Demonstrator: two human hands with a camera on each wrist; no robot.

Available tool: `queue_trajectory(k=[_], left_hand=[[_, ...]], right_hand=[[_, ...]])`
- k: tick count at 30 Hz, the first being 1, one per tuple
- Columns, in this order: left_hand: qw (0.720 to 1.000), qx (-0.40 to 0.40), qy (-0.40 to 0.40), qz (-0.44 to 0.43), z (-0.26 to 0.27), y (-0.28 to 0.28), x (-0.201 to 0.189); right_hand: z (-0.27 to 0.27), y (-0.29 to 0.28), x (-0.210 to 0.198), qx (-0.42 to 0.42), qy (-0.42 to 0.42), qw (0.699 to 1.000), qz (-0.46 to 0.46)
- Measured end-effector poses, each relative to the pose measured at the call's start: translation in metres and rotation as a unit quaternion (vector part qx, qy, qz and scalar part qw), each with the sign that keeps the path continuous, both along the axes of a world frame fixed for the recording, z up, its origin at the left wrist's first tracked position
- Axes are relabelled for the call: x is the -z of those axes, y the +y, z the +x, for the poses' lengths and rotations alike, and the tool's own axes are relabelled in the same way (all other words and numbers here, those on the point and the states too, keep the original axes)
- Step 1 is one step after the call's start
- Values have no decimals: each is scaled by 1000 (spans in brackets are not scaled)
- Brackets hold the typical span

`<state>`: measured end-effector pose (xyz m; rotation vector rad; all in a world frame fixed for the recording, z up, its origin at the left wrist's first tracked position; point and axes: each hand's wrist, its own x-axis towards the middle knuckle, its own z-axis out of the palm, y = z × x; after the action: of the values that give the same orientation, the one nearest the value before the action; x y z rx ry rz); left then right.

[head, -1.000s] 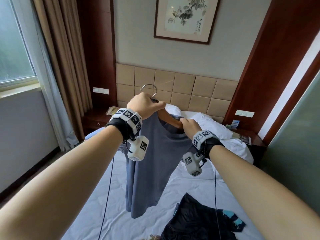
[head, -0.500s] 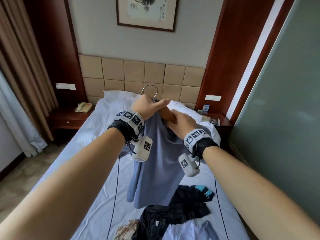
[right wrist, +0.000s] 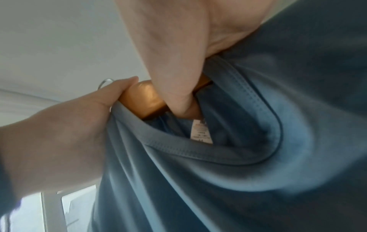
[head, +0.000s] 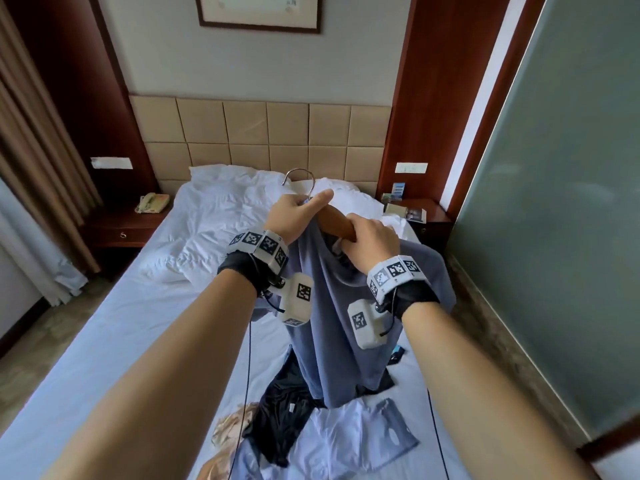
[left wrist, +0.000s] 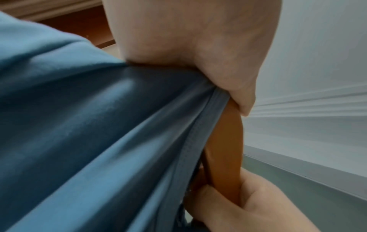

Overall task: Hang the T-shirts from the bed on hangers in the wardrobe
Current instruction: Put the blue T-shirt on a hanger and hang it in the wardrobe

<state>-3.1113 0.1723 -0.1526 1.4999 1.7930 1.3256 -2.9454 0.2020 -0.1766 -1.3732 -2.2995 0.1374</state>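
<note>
One blue T-shirt [head: 349, 306] is nearly on your wooden hanger [head: 337, 223], held up over the bed [head: 104, 341]: your left hand [head: 294, 216] grips the hanger's neck, your right hand [head: 370, 242] grips hanger and collar. Several garments [head: 311, 431] remain on the bed; the wardrobe is out of view.

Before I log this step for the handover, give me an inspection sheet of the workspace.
Surface: bed, white sheet, rumpled near the pillows.
Job's things: blue T-shirt half threaded on wooden hanger, held above the bed; wardrobe not in view.
Clutter: black garment, pale blue garment and beige cloth on the bed.
Grippers: left hand grips the hanger by its hook; right hand grips hanger arm and collar.
Cables: thin black leads hang from both wrist units.
Surroundings: telephone on nightstand, padded headboard.
</note>
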Motion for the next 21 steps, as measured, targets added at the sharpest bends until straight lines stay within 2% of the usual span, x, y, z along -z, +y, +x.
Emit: queue_trajectory(k=[4, 6, 11, 16, 21], left_hand=[[997, 53, -43, -20, 16, -12, 12], [997, 47, -61, -16, 21, -18, 18], [998, -23, -64, -7, 15, -30, 35], [995, -95, -23, -21, -15, -50, 61], [977, -207, 4, -57, -57, -70, 83]], right_hand=[[21, -1, 9, 50, 31, 998, 11], [29, 0, 12, 69, 56, 996, 1], [37, -4, 19, 104, 134, 985, -15], [30, -20, 33, 138, 203, 969, 1], [9, -31, 43, 153, 235, 960, 0]])
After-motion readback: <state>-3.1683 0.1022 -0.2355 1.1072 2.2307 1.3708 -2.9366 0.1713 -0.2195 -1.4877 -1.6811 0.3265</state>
